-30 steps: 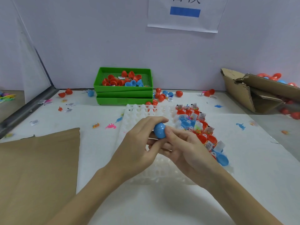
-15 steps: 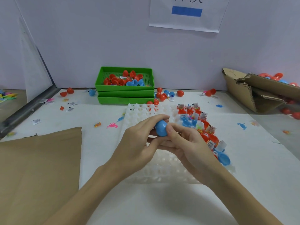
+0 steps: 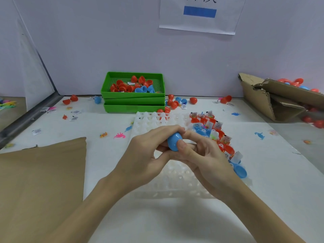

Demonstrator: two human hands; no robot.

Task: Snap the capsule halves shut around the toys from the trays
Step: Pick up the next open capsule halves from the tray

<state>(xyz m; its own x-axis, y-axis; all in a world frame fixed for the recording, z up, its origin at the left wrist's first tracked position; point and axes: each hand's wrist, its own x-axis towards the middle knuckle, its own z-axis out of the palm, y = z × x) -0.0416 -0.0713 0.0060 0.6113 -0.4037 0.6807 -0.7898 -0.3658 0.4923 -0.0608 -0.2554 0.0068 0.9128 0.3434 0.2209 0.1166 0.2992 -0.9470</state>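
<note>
Two hands press one blue capsule (image 3: 173, 141) above the white tray (image 3: 175, 179).

Head view: left hand (image 3: 149, 155) and right hand (image 3: 203, 155) each keep a closed grip on the capsule, fingers curled over its ends. It looks light, smooth and slippery, stiff thin plastic; best held by the domed ends, squeezing toward the seam.

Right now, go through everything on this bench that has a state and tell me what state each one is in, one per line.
Blue capsule: closed as far as shows, pinched between both hands.
Left hand: grips the capsule.
Right hand: thumb presses the capsule.
Green trays: stacked, top one holds loose capsule halves.
White grid tray: right columns filled, left cells empty.
Cardboard box: open, torn.
</note>
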